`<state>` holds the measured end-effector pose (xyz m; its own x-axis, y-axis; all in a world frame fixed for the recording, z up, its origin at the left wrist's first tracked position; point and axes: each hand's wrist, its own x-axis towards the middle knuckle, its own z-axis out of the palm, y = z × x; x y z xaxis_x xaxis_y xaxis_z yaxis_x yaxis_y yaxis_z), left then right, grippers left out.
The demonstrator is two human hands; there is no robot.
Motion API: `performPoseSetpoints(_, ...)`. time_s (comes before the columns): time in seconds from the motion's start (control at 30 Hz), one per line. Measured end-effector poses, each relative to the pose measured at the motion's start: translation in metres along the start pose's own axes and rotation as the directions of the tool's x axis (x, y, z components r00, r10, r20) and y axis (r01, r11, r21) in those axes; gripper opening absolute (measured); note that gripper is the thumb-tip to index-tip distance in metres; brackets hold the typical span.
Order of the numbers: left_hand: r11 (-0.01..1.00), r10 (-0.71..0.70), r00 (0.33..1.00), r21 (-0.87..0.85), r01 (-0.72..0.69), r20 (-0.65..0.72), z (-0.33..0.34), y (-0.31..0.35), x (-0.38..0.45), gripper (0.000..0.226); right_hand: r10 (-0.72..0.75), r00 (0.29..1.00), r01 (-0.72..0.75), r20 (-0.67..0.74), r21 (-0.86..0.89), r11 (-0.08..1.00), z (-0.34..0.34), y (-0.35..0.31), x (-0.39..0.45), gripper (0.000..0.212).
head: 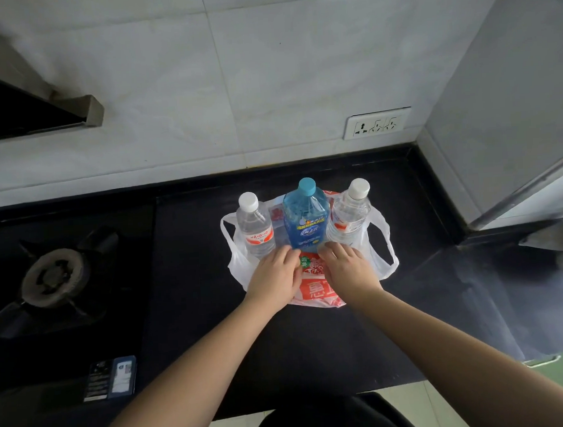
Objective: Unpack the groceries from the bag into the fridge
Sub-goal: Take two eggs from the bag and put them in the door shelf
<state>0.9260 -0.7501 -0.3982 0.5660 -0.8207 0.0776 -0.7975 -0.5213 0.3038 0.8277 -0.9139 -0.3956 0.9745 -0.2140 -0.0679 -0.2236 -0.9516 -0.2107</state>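
Both hands, left [274, 275] and right [349, 268], pinch the limp bag [319, 290]; bottles [306, 218] (heavy, slick) want waist grips.

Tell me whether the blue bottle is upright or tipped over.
Upright: the blue bottle stands cap-up on the plastic bag, between two clear bottles.
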Motion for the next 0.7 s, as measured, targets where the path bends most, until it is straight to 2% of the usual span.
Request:
performPoseSetpoints(0.23, 0.988, -0.154, 0.972, 0.045, 0.148, 0.178, 0.014, 0.000, 0.017, 0.048, 0.016, 0.995, -0.009, 0.094, -0.081, 0.997, 0.007, -0.010, 0.015, 0.048)
performPoseSetpoints(0.37, 0.982, -0.157, 0.959, 0.137, 0.127, 0.234, 0.016, 0.001, 0.022, 0.044, 0.060, 0.994, -0.048, 0.088, -0.123, 0.991, 0.011, -0.015, 0.017, 0.048)
performPoseSetpoints(0.53, 0.972, -0.158, 0.954, 0.208, 0.105, 0.255, 0.016, 0.001, 0.023, 0.051, 0.092, 0.992, -0.082, 0.083, -0.121, 0.989, 0.013, -0.016, 0.019, 0.046)
performPoseSetpoints(0.7, 0.966, -0.122, 0.949, 0.254, 0.046, 0.290, 0.014, 0.001, 0.022, 0.043, 0.136, 0.990, -0.132, 0.048, -0.085, 0.988, 0.019, -0.018, 0.014, 0.042)
